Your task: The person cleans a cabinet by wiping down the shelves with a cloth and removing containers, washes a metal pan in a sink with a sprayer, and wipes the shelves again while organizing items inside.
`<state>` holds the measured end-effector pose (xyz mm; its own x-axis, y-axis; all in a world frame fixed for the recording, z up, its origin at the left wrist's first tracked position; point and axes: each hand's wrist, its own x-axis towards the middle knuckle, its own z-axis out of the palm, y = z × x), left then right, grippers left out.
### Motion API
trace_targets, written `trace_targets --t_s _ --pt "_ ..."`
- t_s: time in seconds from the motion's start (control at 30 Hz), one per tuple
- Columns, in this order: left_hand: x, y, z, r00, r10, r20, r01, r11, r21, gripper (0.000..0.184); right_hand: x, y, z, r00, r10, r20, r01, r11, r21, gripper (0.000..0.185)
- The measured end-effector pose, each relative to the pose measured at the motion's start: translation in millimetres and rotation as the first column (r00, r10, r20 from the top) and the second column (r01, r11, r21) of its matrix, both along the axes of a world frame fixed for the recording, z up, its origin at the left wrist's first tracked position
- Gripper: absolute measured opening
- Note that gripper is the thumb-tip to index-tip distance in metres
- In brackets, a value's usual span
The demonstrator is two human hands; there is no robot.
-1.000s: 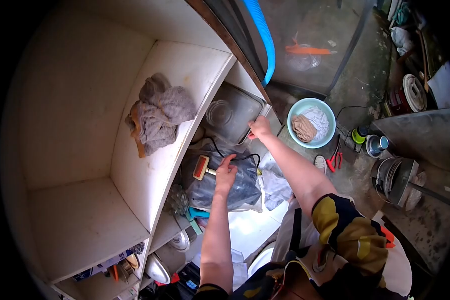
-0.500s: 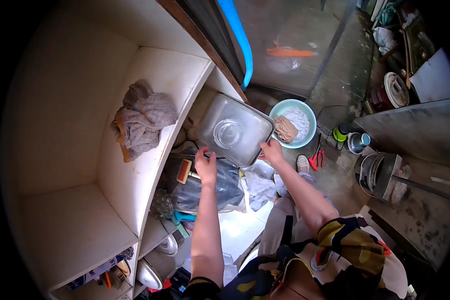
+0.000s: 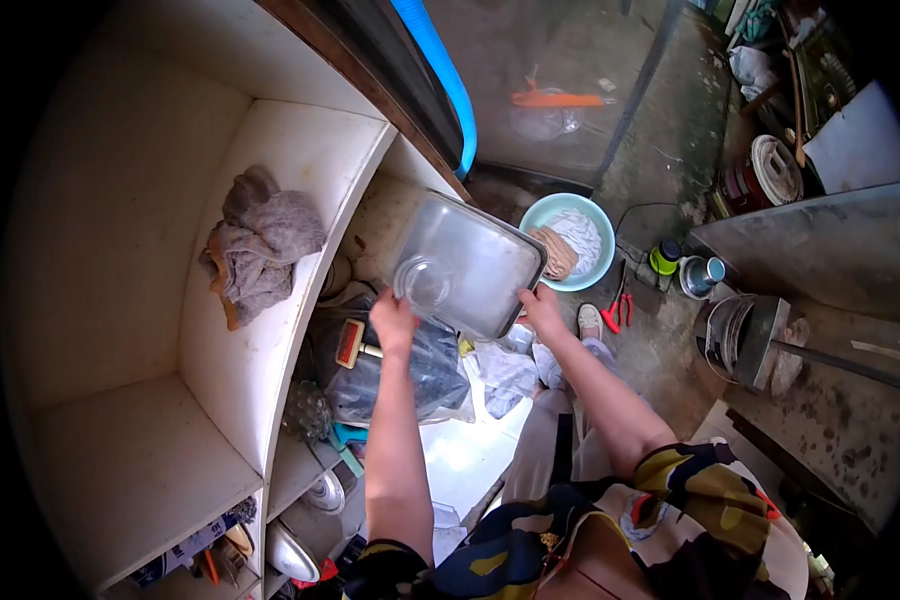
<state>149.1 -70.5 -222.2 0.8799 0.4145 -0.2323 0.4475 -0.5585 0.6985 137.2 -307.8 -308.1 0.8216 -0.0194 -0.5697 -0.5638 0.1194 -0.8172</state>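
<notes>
A rectangular metal tray (image 3: 485,270) is held tilted between my two hands, over the lower cupboard space. My left hand (image 3: 395,322) grips its near left corner, close to a round clear glass dish (image 3: 424,284) lying in the tray. With the thumb on the rim, my right hand (image 3: 543,308) is closed on the tray's near right corner. Below my left hand lies a brush with a red and cream head (image 3: 350,343), on a dark plastic bag (image 3: 410,375).
A grey cloth (image 3: 263,235) lies on the white shelf (image 3: 300,130) at left. Beyond the tray stands a pale green basin (image 3: 604,228) with cloths inside. Red-handled pliers (image 3: 618,310) lie on the floor near a shoe (image 3: 590,320). A blue hose (image 3: 445,70) hangs above.
The glass dish has slid toward the tray's left end. My left hand's fingers have closed on the tray corner. My right hand keeps its hold, and the whole view has shifted slightly.
</notes>
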Motion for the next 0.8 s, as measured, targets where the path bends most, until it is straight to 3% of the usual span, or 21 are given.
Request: trace_targets --t_s 0.1,0.2,0.27,0.4,0.47,0.5,0.57,0.63,0.7,0.73,0.8 --pt "-34.3 32.9 -7.0 0.976 0.192 0.102 -0.174 0.971 -0.164 0.012 0.3 -13.3 4.8 0.999 0.033 0.011 -0.033 0.999 -0.002 0.031" --pt "-59.1 61.7 -13.4 0.976 0.195 0.096 -0.182 0.975 -0.129 0.014 -1.1 -24.8 14.6 0.999 0.041 -0.015 -0.041 0.999 -0.01 0.032" --pt "-66.2 67.9 -17.2 0.939 0.333 0.085 -0.322 0.938 -0.128 0.014 -3.9 -30.9 23.7 1.0 0.023 -0.019 -0.024 0.999 -0.032 0.031" --pt "-66.0 78.7 -46.1 0.939 0.323 0.118 -0.316 0.946 -0.074 0.024 -10.0 -44.7 19.5 1.0 0.015 -0.025 -0.015 1.0 -0.004 0.03" --pt "-55.1 63.3 -36.4 0.97 0.245 0.002 -0.244 0.964 0.102 0.036 -11.0 -54.2 20.4 0.999 0.031 -0.032 -0.031 1.0 -0.003 0.03" --pt "-52.2 64.4 -42.6 0.968 0.249 0.001 -0.248 0.964 0.099 0.036 -12.8 -58.2 20.8 0.998 0.044 -0.042 -0.044 0.999 0.004 0.03" --pt "-48.8 67.9 -60.7 0.975 0.223 -0.016 -0.208 0.933 0.295 0.042 -14.8 -62.2 17.1 0.998 0.005 -0.056 -0.003 0.999 0.041 0.029" --pt "-48.3 59.5 -45.5 0.973 0.226 -0.046 -0.2 0.926 0.32 0.037 -15.9 -66.4 18.7 0.999 0.025 -0.027 -0.024 0.999 0.04 0.033" --pt "-46.1 50.8 -21.2 0.984 0.082 -0.158 0.059 0.683 0.728 0.035 -17.7 -67.8 25.3 1.0 0.022 -0.014 -0.021 0.999 0.034 0.033" --pt "-42.8 42.4 -6.3 0.985 0.078 -0.157 0.062 0.682 0.728 0.035 -18.6 -68.0 31.6 1.0 0.017 -0.003 -0.017 0.999 0.028 0.033" --pt "-33.4 25.9 14.7 0.993 0.081 0.082 -0.112 0.838 0.535 0.034 -20.2 -68.5 43.8 1.0 0.004 0.018 -0.005 1.0 0.024 0.031"
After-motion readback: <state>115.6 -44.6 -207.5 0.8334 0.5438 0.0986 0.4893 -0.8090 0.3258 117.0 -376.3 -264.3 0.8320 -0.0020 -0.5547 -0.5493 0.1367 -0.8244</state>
